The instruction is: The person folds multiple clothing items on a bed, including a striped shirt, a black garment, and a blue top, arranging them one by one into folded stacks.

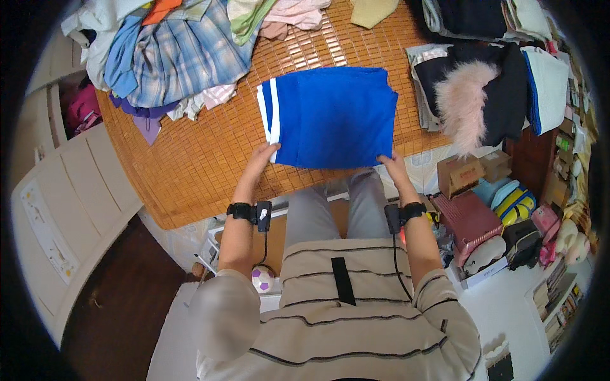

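A blue garment (333,116) with white stripes along its left edge lies folded into a rough rectangle on the bamboo mat (214,157). My left hand (263,156) grips its lower left corner, thumb on top over the white stripe and fingers underneath. At the lower right corner, my right hand (391,165) pinches the cloth the same way. The fingers beneath the fabric are hidden on both sides. The garment's upper right side shows slightly uneven layers.
A loose heap of clothes with a plaid garment (190,57) covers the upper left. Folded stacks stand at the right, one topped by dark cloth with pink fur trim (462,105). Cardboard boxes (458,175) and a red suitcase (469,219) stand on the floor at right.
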Motion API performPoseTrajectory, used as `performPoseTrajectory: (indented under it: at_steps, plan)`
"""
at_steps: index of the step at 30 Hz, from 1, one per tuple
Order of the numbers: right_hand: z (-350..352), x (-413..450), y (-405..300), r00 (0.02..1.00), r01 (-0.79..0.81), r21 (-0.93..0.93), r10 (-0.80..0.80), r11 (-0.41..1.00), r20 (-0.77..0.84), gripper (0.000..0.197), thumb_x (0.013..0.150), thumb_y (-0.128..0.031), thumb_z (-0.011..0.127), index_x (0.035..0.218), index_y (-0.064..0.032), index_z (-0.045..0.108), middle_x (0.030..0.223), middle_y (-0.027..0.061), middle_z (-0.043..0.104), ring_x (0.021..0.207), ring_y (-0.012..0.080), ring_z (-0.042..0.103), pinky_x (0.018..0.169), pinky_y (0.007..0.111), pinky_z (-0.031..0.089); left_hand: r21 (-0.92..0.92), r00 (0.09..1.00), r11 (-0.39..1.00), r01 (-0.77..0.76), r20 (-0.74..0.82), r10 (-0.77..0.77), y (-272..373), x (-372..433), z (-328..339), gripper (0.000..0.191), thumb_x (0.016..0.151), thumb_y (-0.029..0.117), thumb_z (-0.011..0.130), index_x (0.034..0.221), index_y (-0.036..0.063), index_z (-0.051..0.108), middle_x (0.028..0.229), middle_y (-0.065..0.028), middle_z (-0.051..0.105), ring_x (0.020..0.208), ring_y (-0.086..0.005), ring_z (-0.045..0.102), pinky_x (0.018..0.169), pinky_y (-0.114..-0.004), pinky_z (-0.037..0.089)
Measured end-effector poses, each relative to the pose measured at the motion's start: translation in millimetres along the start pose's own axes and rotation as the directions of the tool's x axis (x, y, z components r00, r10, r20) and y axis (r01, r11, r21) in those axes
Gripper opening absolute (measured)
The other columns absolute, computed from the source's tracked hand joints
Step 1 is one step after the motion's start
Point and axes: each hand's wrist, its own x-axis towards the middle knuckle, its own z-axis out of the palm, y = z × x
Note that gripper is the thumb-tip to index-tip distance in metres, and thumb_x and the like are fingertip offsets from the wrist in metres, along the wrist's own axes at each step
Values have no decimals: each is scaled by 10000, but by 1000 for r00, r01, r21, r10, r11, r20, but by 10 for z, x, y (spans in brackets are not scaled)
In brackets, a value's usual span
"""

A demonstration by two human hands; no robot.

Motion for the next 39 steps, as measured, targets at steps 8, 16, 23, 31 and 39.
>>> performPoseTrajectory:
  at_steps: [8, 16, 23, 31, 39]
  plan:
    - [42, 393, -546, 987, 90, 354, -34, 931, -160, 421, 739, -176, 647, 1088, 10, 502, 994, 80, 581, 867, 161, 546, 760, 287, 433, -168, 972, 957, -235, -28, 234, 203, 288, 150, 270, 764, 210, 640, 924, 0, 584, 804, -57, 610, 708, -112, 566, 614, -231, 457]
    - [117, 500, -974, 999, -18, 373, 31, 928, -29, 358, 788, -224, 632, 1055, -4, 539, 985, 84, 597, 859, 163, 562, 767, 295, 441, 163, 943, 931, -325, -11, 332, 382, 352, 217, 417, 763, 146, 622, 1138, 18, 491, 977, -83, 600, 851, -173, 571, 747, -275, 454]
    - [64, 383, -1145, 957, 285, 226, -263, 932, -125, 276, 824, -203, 603, 1011, -3, 567, 942, 56, 605, 804, 110, 556, 733, 245, 439, -277, 895, 859, -432, -10, 447, 577, -14, 103, 484, 774, 3, 576, 1231, 26, 418, 1126, -69, 532, 982, -168, 524, 868, -274, 403]
    - [129, 618, -1031, 899, 365, -140, -388, 920, -205, 381, 813, -260, 607, 1054, 20, 514, 854, 69, 572, 734, 131, 516, 680, 250, 429, -123, 866, 869, -479, -228, 445, 153, 299, 45, 528, 809, -17, 519, 1299, 31, 327, 1219, -115, 466, 1051, -198, 492, 913, -310, 372]
    - [323, 450, -401, 814, 212, -549, -457, 809, -360, 636, 646, -325, 744, 1057, 57, 447, 955, 194, 486, 894, 322, 470, 808, 386, 379, 568, 763, 789, -233, -397, 510, -5, 338, 162, 816, 620, 359, 749, 1237, -2, 355, 1097, -235, 442, 1056, -355, 413, 890, -409, 354]
